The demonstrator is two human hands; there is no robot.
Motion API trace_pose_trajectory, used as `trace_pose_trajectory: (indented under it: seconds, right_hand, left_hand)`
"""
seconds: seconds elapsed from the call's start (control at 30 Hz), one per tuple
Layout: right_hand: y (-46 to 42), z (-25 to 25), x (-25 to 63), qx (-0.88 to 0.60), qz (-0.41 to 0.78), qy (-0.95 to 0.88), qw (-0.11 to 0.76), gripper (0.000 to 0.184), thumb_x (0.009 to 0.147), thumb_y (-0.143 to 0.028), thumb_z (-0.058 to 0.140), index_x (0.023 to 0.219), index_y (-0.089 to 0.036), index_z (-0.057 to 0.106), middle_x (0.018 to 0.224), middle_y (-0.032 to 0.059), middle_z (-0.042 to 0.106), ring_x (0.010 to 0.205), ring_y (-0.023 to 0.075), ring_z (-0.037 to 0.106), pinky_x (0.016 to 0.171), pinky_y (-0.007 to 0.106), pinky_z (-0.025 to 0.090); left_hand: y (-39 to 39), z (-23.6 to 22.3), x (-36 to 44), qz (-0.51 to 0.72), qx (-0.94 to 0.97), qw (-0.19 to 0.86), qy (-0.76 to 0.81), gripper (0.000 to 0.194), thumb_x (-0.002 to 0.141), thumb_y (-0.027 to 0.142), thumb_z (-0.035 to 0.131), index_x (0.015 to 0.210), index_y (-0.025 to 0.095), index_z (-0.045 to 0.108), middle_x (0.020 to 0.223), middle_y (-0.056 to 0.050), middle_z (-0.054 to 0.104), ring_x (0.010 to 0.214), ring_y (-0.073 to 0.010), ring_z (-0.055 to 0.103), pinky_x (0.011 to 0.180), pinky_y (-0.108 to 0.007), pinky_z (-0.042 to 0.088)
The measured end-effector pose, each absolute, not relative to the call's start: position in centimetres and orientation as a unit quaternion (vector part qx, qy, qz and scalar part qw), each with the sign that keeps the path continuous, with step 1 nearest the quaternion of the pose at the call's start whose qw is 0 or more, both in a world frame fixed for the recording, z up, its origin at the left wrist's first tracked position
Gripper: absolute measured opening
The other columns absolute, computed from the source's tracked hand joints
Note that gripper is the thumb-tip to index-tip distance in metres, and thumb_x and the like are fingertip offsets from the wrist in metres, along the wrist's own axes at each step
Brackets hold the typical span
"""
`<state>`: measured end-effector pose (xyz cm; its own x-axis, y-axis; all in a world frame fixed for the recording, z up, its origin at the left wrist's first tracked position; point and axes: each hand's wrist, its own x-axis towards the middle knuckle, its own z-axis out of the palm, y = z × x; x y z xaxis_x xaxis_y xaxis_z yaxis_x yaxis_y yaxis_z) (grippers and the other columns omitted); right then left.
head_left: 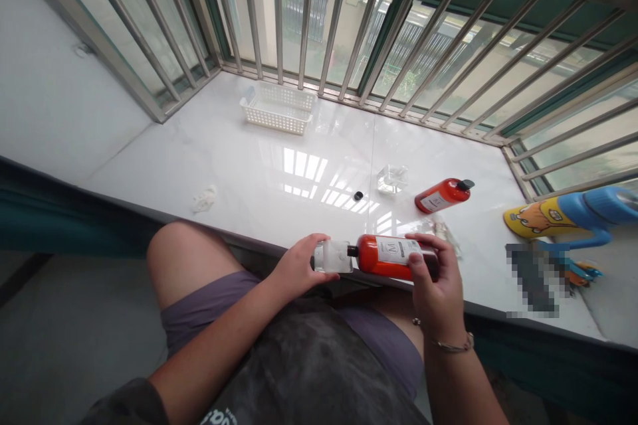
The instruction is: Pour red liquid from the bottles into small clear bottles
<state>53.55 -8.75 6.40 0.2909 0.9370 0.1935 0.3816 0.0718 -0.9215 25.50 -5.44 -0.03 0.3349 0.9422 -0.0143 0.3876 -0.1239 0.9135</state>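
Observation:
My left hand grips a small clear container between thumb and fingers, at the counter's near edge. My right hand is wrapped round the lower part of a red bottle with a white label. The bottle lies on its side in the air, its black neck pointing left at the container's opening. Neck and container meet or nearly meet; whether they touch I cannot tell. A small black cap rests on the counter beyond the bottle. Further right, a second red bottle has its black cap on.
A white perforated basket stands at the back by the barred window. Near the middle is another clear container. A crumpled tissue lies at left. On the right are a yellow and blue water bottle and a blurred-out dark object.

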Motion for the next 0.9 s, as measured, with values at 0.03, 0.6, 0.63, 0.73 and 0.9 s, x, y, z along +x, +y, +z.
trace_pose_trajectory:
  seconds: [0.03, 0.6, 0.63, 0.73, 0.9]
  right_hand:
    - [-8.7, 5.7, 53.5, -0.619, 0.294, -0.496, 0.534, 0.038, 0.097, -0.045, 0.075, 0.127, -0.024, 0.067, 0.125, 0.0110, 0.073, 0.091, 0.0221, 0.072, 0.070, 0.034, 0.065]
    - [-10.5, 3.0, 53.3, -0.403, 0.636, 0.033, 0.657, 0.037, 0.092, -0.050, 0.079, 0.115, -0.021, 0.079, 0.109, 0.0093, 0.085, 0.095, 0.0276, 0.081, 0.065, 0.035, 0.068]
    - [-10.8, 2.8, 53.1, -0.389, 0.653, 0.041, 0.648, 0.037, 0.091, -0.050, 0.080, 0.116, -0.021, 0.080, 0.110, 0.0094, 0.085, 0.096, 0.0282, 0.081, 0.066, 0.035, 0.068]
    - [-11.7, 2.5, 52.1, -0.349, 0.704, 0.058, 0.616, 0.038, 0.091, -0.050, 0.082, 0.116, -0.022, 0.080, 0.113, 0.0100, 0.085, 0.098, 0.0292, 0.082, 0.071, 0.038, 0.069]
    - [-12.8, 2.2, 49.6, -0.334, 0.741, 0.089, 0.576, 0.038, 0.093, -0.052, 0.080, 0.114, -0.020, 0.080, 0.111, 0.0107, 0.085, 0.094, 0.0278, 0.082, 0.071, 0.037, 0.066]
  left_hand:
    - [-5.4, 0.1, 25.5, 0.308, 0.686, 0.442, 0.489, 0.074, 0.072, 0.036, 0.100, 0.134, 0.028, 0.062, 0.135, -0.006, 0.072, 0.128, -0.0302, 0.068, 0.115, -0.045, 0.053]
    - [-1.7, 0.6, 27.3, 0.276, 0.763, 0.302, 0.500, 0.077, 0.072, 0.032, 0.101, 0.138, 0.025, 0.063, 0.141, -0.011, 0.069, 0.136, -0.0355, 0.061, 0.120, -0.058, 0.049]
    - [-1.3, 0.7, 27.6, 0.277, 0.769, 0.295, 0.496, 0.077, 0.072, 0.032, 0.101, 0.139, 0.025, 0.063, 0.142, -0.011, 0.069, 0.137, -0.0357, 0.060, 0.120, -0.058, 0.049]
    - [-0.2, 0.5, 28.2, 0.267, 0.783, 0.277, 0.489, 0.078, 0.074, 0.033, 0.099, 0.142, 0.025, 0.061, 0.145, -0.012, 0.068, 0.139, -0.0367, 0.059, 0.121, -0.059, 0.048]
    - [0.0, 1.0, 28.3, 0.245, 0.791, 0.257, 0.499, 0.086, 0.078, 0.032, 0.096, 0.153, 0.024, 0.054, 0.155, -0.016, 0.061, 0.147, -0.0394, 0.055, 0.125, -0.063, 0.045]
